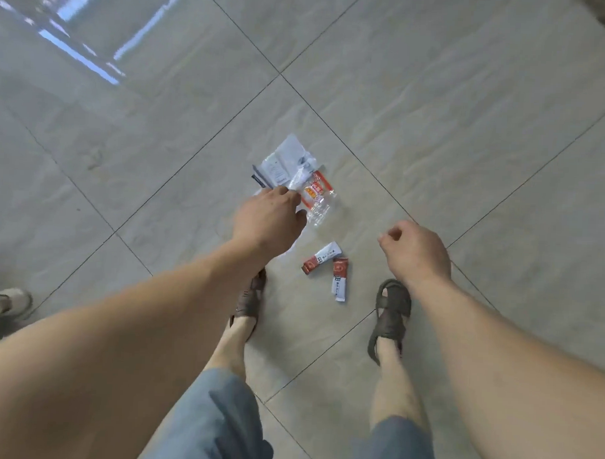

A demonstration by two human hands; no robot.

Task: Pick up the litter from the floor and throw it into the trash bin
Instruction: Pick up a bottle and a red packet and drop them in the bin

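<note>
Litter lies on the tiled floor in front of my feet. A crushed clear plastic bottle (316,197) with a red label lies beside a white plastic wrapper (283,161). Two small red-and-white sachets (320,258) (339,279) lie closer to me. My left hand (268,219) reaches down over the bottle's near end, fingers curled and hiding whether they touch it. My right hand (415,255) hovers to the right of the sachets, fingers loosely curled, holding nothing. No trash bin is in view.
My two sandalled feet (249,301) (390,316) stand just behind the sachets. Another person's light shoe (8,303) shows at the left edge. Glossy beige tiles (435,113) spread all around, with window glare at the top left.
</note>
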